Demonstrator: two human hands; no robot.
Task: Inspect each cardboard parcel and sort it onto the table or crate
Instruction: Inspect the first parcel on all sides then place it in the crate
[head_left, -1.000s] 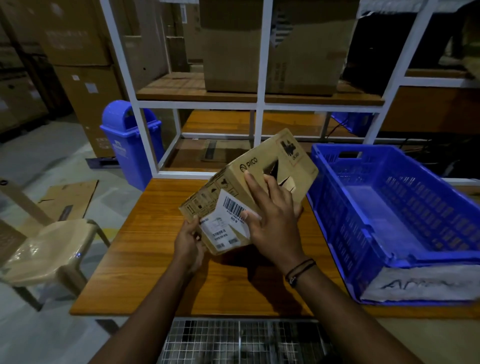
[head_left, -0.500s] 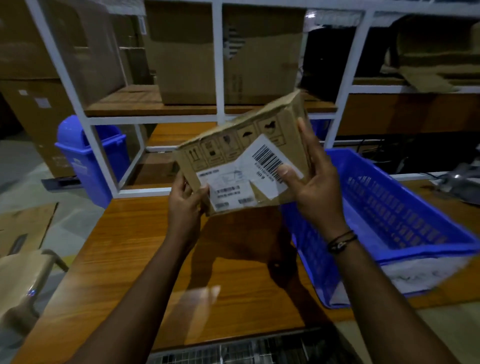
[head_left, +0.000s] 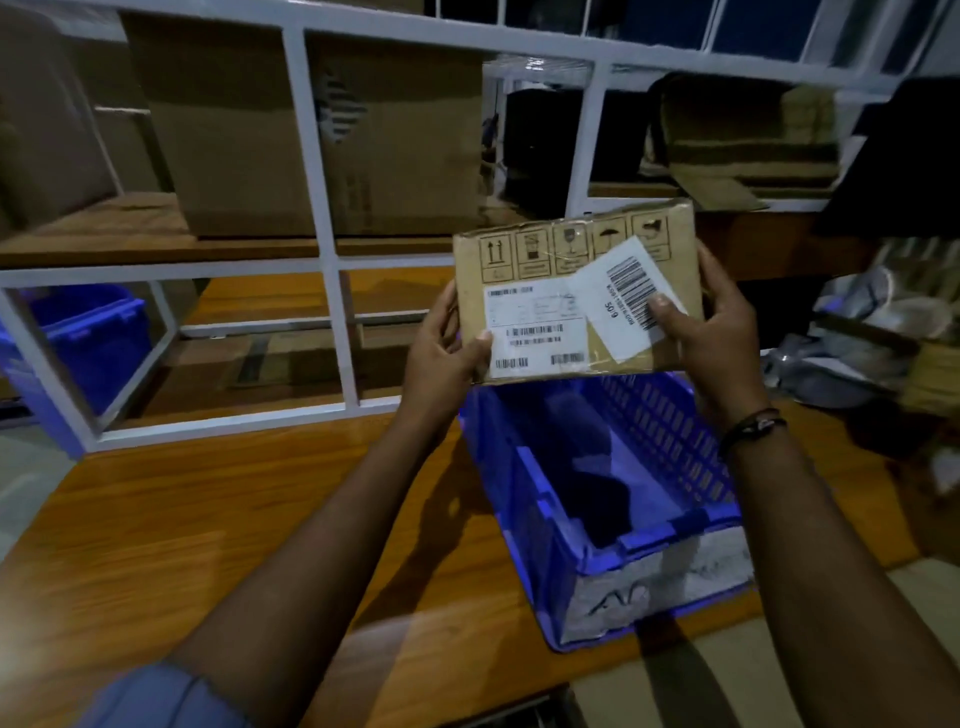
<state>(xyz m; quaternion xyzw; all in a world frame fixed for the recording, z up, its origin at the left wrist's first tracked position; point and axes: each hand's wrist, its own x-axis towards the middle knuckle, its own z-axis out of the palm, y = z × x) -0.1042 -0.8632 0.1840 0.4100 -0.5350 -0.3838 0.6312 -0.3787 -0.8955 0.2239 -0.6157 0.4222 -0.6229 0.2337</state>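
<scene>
A flat cardboard parcel (head_left: 545, 260) with white barcode labels and handling symbols faces me, held upright in the air over the far end of the blue plastic crate (head_left: 524, 499). My left hand (head_left: 441, 353) grips its lower left edge. At the right edge my right hand (head_left: 711, 327) holds it, thumb on the loose barcode label. The crate stands on the wooden table (head_left: 182, 545) and nothing shows inside it.
A white metal shelf frame (head_left: 317, 208) with large cardboard boxes (head_left: 260, 156) rises behind the table. A blue bin (head_left: 88, 343) stands at the left beyond the frame. Bags and clutter (head_left: 862, 332) pile up at the right.
The parcel has been turned label side toward me, levelled, and carried right until it hangs over the crate. Both hands kept hold of it throughout.
</scene>
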